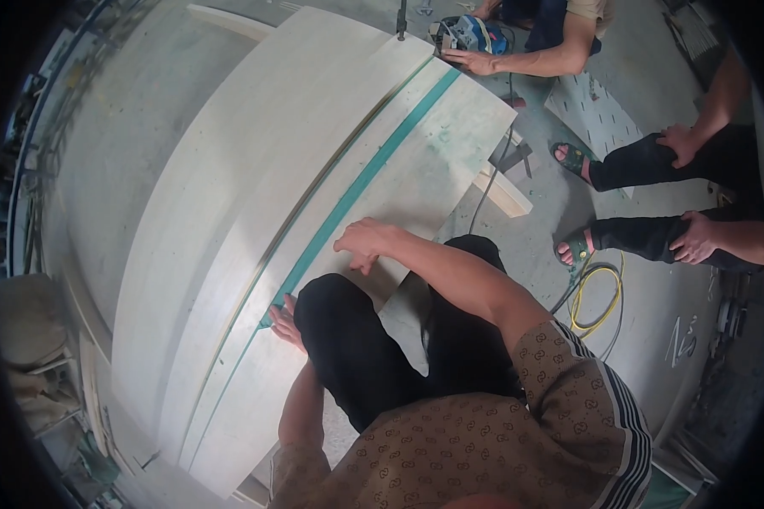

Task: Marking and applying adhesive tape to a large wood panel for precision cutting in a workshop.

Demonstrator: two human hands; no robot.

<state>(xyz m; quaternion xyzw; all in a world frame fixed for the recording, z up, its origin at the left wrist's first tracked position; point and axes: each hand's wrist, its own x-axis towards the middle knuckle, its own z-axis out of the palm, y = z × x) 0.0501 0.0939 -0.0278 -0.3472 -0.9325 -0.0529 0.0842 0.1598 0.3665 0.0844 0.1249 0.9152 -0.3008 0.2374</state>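
Note:
A long green strip (380, 159) runs diagonally over a large pale panel (314, 72). It is wide from the far edge down to my left hand, and only a thin green line continues beyond. My left hand (289, 326) is at the end of the wide part, its fingers closed about the strip beside my knee; its grip is partly hidden. Farther along, my right hand (367, 242) is just right of the strip, over the panel, fingers apart and loosely bent. I make out nothing in it.
Another person's hands are at a blue power tool (475, 36) by the panel's far edge, near a clamp (401, 21). A second person stands at right, hands on knees. A yellow cable (598, 297) lies coiled on the floor near a wooden block (505, 195).

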